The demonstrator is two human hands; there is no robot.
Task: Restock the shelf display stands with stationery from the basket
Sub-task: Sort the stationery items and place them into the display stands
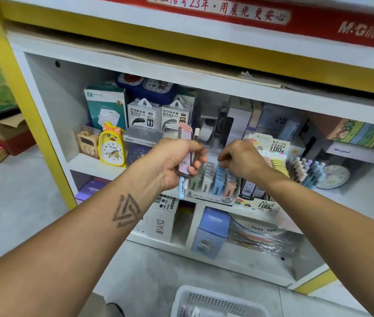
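pink lead cases (185, 143) are gripped in left hand (177, 161); right hand (242, 160) fingers pinch a blue case (220, 177) in display stand (213, 195).

Pink lead case (185, 143) and pen held upright in left hand (174, 161); pastel cases racked in stand (213, 197) at shelf front edge; white basket (215, 303) set on floor.

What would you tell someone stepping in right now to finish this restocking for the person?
Left hand: grips a small bunch of stationery, a pink flat pack, a slim stick and a blue piece poking out below.
Right hand: fingertips down at the blue packs in the clear display stand on the middle shelf; whether it pinches one is hidden.
Basket: on the floor below, a few items still inside.
Done: stand rows look partly filled.
Left: slot in the bunch from the left hand, then fetch the rest from the basket.
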